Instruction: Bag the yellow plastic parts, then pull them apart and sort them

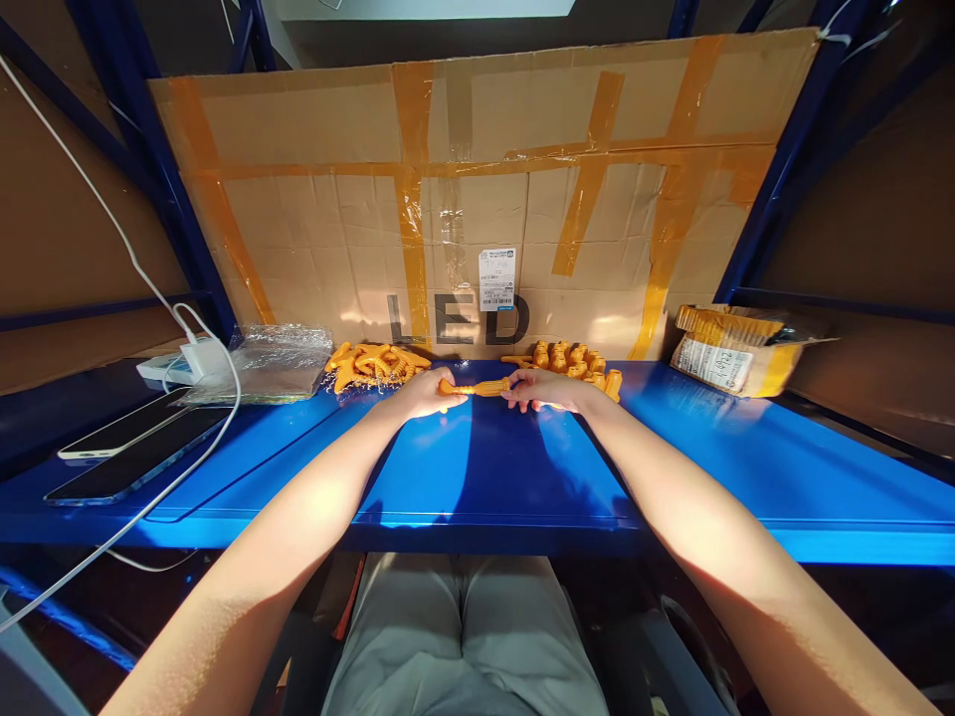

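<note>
Above the blue shelf top, my left hand [425,394] pinches the left end of an orange plastic piece with a screw-threaded shaft [457,389]. The fingertips of my right hand [548,389] close round the right end of an orange ribbed cylinder [489,388]. Both parts lie in one horizontal line, end to end, with the thread running toward the cylinder; how far it goes inside is hidden. Behind my left hand is a heap of orange plastic parts [373,364], some of them threaded. Several orange ribbed cylinders [571,360] stand or lie grouped behind my right hand.
Two phones [141,452] lie at the left, beside a white charger [201,360] with a trailing cable [228,418]. A clear plastic bag [280,360] is nearby. A taped parcel [735,350] sits at the right. Upright cardboard [335,229] forms the back, with blue posts [783,169] at the sides.
</note>
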The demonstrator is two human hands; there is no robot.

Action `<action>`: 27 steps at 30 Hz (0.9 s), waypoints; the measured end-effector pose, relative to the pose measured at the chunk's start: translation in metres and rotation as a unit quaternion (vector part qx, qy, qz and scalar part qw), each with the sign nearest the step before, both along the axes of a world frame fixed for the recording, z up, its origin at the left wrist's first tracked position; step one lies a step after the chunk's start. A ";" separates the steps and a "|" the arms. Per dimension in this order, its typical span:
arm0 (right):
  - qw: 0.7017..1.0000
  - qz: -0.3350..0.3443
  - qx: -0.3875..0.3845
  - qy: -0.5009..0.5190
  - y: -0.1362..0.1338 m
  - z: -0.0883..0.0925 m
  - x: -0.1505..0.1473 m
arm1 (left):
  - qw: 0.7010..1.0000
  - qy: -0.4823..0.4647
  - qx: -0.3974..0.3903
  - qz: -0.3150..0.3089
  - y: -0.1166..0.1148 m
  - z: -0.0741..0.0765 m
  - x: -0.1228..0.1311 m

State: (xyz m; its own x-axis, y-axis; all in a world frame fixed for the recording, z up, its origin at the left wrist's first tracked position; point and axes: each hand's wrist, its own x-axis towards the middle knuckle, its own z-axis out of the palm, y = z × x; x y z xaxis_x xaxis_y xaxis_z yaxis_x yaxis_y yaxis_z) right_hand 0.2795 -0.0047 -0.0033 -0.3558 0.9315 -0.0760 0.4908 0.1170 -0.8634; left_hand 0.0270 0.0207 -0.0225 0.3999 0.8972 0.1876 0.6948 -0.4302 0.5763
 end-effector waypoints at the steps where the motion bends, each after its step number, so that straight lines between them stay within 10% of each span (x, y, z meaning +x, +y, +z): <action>1: 1.000 0.000 0.000 0.000 0.000 0.000 0.000 | 1.000 0.000 0.001 0.000 0.000 0.000 0.000; 27: 0.999 0.023 0.026 -0.033 0.007 -0.005 0.005 | 1.000 -0.004 -0.014 -0.012 -0.004 0.002 0.000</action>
State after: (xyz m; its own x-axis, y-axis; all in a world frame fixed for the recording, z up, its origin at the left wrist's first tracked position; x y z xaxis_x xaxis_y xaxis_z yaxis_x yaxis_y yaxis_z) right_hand 0.2843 0.0027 -0.0087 -0.3941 0.9176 -0.0525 0.5396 0.1848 -0.8214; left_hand 0.0271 0.0164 -0.0202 0.4196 0.8925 0.1657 0.6794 -0.4298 0.5947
